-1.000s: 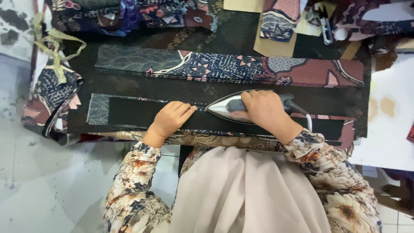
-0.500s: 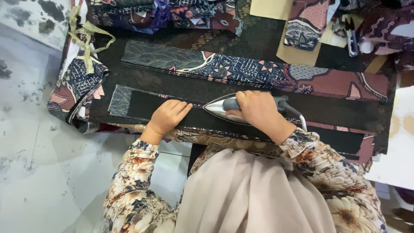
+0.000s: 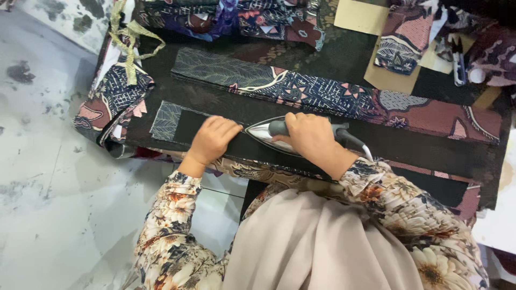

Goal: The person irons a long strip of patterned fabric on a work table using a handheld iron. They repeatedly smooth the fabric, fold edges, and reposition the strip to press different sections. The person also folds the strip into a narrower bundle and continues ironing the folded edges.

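My right hand (image 3: 307, 137) is closed round the handle of the iron (image 3: 279, 137), whose pointed nose faces left along the black strip (image 3: 226, 140) on the worktop (image 3: 258, 107). My left hand (image 3: 212, 139) lies flat, fingers loosely curled, pressing that strip just ahead of the nose. Over the last second the iron has crept leftward and the gap to my left hand has closed, so the pressed length has grown. Beyond lies a long patterned band (image 3: 333, 94); further fabric pieces (image 3: 113, 99) hang off the left edge.

patterned fabric pile (image 3: 226, 16), tan paper pieces (image 3: 361, 16), grey floor (image 3: 43, 161)
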